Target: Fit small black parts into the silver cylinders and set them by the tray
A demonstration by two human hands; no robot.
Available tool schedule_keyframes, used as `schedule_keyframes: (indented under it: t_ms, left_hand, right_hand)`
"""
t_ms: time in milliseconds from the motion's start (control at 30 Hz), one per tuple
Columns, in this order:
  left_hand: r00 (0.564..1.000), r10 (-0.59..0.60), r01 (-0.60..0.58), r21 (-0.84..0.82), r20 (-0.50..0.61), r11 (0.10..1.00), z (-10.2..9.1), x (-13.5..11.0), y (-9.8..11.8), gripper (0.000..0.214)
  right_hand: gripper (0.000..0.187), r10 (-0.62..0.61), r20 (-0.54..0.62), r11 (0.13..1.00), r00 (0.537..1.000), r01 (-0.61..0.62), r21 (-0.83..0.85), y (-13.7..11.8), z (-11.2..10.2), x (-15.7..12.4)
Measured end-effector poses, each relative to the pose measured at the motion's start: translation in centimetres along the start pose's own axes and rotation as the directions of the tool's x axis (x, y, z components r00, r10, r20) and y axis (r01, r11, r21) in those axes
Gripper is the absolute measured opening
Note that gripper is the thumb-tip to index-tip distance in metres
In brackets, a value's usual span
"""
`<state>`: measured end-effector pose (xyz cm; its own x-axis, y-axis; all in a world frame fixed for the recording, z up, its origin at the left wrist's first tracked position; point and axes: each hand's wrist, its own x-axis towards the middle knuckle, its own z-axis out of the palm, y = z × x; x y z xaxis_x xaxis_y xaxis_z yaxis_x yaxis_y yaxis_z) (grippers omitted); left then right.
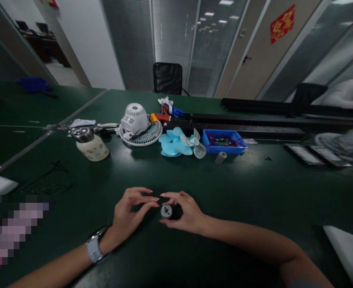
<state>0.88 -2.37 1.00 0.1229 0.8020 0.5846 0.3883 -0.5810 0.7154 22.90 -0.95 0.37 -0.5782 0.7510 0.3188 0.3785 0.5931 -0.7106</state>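
A small round motor (166, 211) with a grey end face and dark holes is gripped between the thumb and fingers of my right hand (188, 213), low over the green table. Just left of it is my left hand (132, 210), with thumb and fingers stretched toward the motor and a narrow gap between their tips. Nothing shows between those left fingers. A watch with a light strap (95, 249) is on my left wrist. Farther back, a similar metal cylinder (221, 158) stands on the table.
Beyond my hands are a cream bottle (92, 148), a white fan housing (135, 120) on its grille, blue fan blades (176, 145), a clear-looking blade (198, 150) and a blue tray (224, 149) of wires. Long black bars lie behind. A person (341, 94) sits far right.
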Motion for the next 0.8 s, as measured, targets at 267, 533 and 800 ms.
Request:
schedule_keyframes:
  t_ms: [267, 533, 800]
  left_hand:
    - [0.849, -0.307, 0.299, 0.088, 0.431, 0.95, 0.0, 0.1, -2.0, 0.041]
    - [0.832, -0.498, 0.515, -0.008, 0.245, 0.857, -0.2, 1.2, -1.5, 0.027]
    - [0.829, -0.491, 0.509, 0.005, 0.268, 0.861, -0.4, 1.1, -1.7, 0.027]
  right_hand:
    - [0.06, 0.039, -0.1, 0.992, 0.994, -0.051, -0.116, 2.3, -3.7, -3.0]
    - [0.06, 0.237, -0.509, 0.881, 0.828, -0.404, -0.246, 10.6, -13.9, -6.5]
    - [0.077, 0.291, -0.752, 0.761, 0.592, -0.619, -0.193, 17.5, -20.3, -5.6]
